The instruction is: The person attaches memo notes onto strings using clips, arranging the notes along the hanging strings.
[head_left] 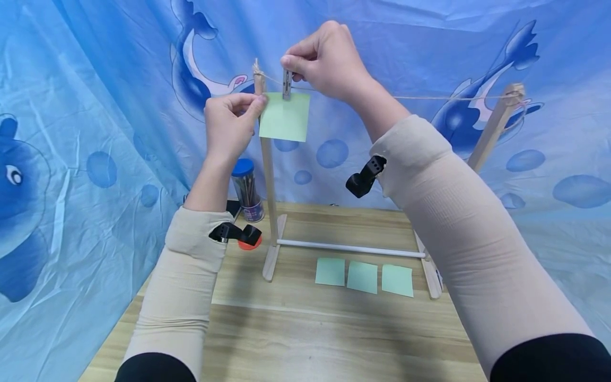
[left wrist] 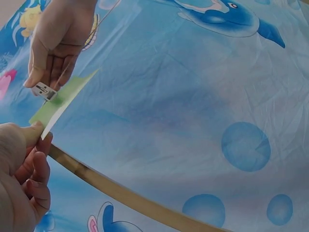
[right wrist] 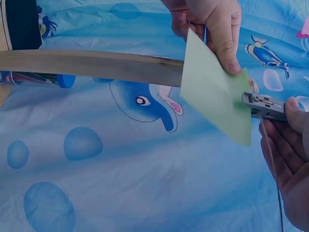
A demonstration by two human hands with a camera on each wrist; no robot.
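Observation:
A green sticky note (head_left: pixel 285 119) hangs at the string (head_left: pixel 429 98) beside the left wooden post (head_left: pixel 269 175). My left hand (head_left: pixel 231 122) pinches the note's upper left corner between thumb and fingers. Above it, my right hand (head_left: pixel 329 61) pinches a grey clothespin (head_left: pixel 287 85) by its upper end. The clothespin's lower tip overlaps the note's top edge. In the right wrist view, the jaws of the clothespin (right wrist: pixel 264 105) meet the edge of the note (right wrist: pixel 212 92), with the string running down past the right fingers. The left wrist view shows both hands close around the note (left wrist: pixel 63 104).
Three green sticky notes (head_left: pixel 362 277) lie in a row on the wooden table (head_left: pixel 305 339), in front of the rack's white crossbar (head_left: pixel 350 247). A blue-lidded jar (head_left: pixel 246 188) and an orange-red round item (head_left: pixel 250 243) stand by the left post. The right post (head_left: pixel 496 122) holds the string's other end.

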